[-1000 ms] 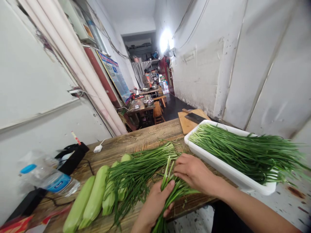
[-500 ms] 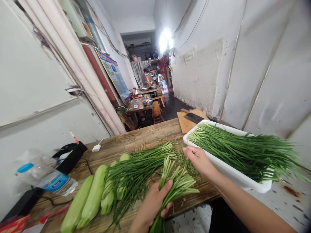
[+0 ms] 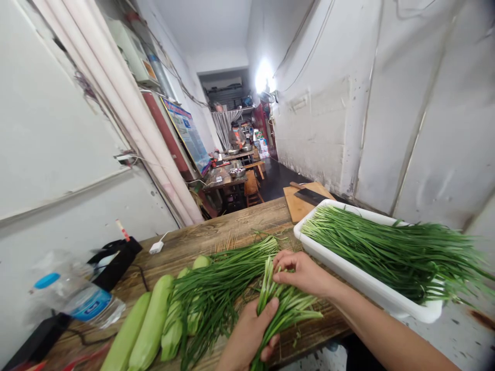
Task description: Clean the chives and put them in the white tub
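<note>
At six o'clock the picture's edge cuts off the lower ends of the chive bunch, whose middle hides behind the left hand. Whether the right hand pinches a stalk cannot be told. Two squashes run out of view at seven; toward twelve, a distant person is too small for detail.

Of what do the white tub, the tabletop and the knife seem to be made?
The white tub: probably plastic, smooth and slightly shiny, with rounded corners.
The tabletop: wood, with brown, streaky grain; whether it is varnished is unclear.
The knife: likely a metal blade, flat and dark, with a brown handle that may be wood.
</note>
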{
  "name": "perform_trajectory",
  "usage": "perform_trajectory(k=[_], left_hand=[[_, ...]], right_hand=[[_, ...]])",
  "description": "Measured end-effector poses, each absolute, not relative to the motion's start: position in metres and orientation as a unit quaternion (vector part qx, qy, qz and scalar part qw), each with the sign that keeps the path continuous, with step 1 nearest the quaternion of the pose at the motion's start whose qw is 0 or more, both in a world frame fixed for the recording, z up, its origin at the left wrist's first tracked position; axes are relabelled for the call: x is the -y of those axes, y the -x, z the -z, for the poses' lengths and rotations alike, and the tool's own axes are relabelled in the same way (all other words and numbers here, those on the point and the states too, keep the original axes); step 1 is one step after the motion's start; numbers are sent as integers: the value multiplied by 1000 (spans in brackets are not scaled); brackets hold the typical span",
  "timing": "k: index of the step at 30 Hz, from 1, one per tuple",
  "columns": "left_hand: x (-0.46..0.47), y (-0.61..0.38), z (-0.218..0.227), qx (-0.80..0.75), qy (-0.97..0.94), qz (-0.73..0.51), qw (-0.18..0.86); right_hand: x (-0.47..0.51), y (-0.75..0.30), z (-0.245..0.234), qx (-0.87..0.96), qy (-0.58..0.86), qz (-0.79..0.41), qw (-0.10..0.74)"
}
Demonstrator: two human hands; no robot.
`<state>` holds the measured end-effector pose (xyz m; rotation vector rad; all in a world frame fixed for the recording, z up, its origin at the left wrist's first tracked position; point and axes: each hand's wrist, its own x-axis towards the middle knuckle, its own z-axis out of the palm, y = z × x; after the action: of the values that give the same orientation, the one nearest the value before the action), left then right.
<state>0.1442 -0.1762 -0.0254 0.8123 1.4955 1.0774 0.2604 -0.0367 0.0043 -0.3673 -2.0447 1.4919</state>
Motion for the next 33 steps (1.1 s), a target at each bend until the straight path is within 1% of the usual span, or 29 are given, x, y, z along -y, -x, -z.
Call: perform_trajectory(k=[4, 8, 10, 12, 14, 15, 16, 20, 25, 31, 33], left_hand=[[177, -146, 24, -627, -348, -477, 509], [174, -151, 17, -645, -345, -474, 491], [173, -152, 13, -645, -349, -472, 490], [171, -151, 12, -644, -348, -472, 492], [170, -150, 12, -650, -342, -475, 485], [170, -149, 14, -654, -340, -476, 479], [169, -148, 15, -659, -341, -476, 473], [168, -149, 19, -667, -363, -463, 458], [170, -151, 16, -654, -362, -464, 475], [174, -146, 16, -647, -360, -445, 504], [175, -143, 16, -656, -345, -439, 507]], right_hand=[[35, -269, 0, 752, 145, -577, 283], [36, -275, -3, 732, 159, -588, 304], [36, -276, -7, 702, 183, -605, 327], [34, -276, -10, 669, 227, -602, 373], [34, -276, -13, 662, 257, -564, 422], [34, -276, -14, 675, 256, -541, 431], [35, -275, -15, 700, 244, -519, 426], [44, -267, -15, 788, 182, -476, 344], [47, -260, -10, 797, 169, -484, 319], [38, -278, -20, 845, 127, -450, 262], [32, -284, -25, 841, 146, -445, 273]])
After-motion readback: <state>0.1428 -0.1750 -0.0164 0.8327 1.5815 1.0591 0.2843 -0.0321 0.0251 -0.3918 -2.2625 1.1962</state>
